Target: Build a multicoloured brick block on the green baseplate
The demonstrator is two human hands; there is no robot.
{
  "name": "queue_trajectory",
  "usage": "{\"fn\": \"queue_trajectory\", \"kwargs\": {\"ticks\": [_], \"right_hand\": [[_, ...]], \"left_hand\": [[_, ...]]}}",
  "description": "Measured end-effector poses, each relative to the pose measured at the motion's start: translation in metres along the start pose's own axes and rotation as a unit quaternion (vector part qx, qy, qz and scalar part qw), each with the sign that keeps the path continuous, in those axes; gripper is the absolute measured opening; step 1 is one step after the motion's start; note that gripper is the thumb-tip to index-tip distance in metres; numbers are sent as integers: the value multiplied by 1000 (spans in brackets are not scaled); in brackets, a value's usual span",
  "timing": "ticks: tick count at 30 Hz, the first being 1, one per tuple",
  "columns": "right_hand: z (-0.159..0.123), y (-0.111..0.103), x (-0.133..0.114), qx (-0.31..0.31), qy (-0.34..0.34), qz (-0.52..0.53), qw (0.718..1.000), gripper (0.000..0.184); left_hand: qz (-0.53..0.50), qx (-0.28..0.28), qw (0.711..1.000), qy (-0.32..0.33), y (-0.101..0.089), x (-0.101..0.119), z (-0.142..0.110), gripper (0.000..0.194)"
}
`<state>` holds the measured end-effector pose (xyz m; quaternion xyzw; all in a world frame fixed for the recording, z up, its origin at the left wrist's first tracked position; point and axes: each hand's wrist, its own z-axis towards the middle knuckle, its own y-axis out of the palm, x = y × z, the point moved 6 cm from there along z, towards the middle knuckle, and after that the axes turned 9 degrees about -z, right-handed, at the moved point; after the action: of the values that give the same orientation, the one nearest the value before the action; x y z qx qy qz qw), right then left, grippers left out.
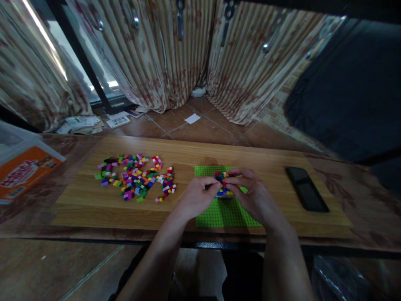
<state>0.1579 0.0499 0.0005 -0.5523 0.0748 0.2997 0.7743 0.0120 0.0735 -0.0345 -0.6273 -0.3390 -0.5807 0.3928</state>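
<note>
A small structure of toy building bricks [224,192], in red, blue, yellow and green, stands on a green studded baseplate [209,217]. My left hand [200,196] is at its left side, thumb and forefinger pinched together. A dark spot shows between those fingers; whether it is a brick or a shadowed gap, I cannot tell. From the right, my right hand [252,192] reaches over the structure, its fingers curled against the bricks and hiding part of them.
Many loose coloured bricks [134,175] lie spread on the wooden board [184,156] to the left. A black phone-like device [307,189] rests at the right. A plastic container with an orange label [28,169] stands far left. Patterned curtains [175,58] hang beyond the table.
</note>
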Motion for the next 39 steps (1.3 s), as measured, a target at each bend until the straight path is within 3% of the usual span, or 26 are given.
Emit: {"fn": "queue_trajectory", "kwargs": {"ticks": [13,31,39], "right_hand": [[3,7,7,17,85,68,994,9],[9,8,5,-12,90,66,994,16],[10,8,6,4,99,68,993,17]], "left_hand": [[13,-2,1000,-5,0,2,-1,31],[-2,5,1000,-5,1,3,-1,29],[7,0,1000,-6,1,3,-1,30]]}}
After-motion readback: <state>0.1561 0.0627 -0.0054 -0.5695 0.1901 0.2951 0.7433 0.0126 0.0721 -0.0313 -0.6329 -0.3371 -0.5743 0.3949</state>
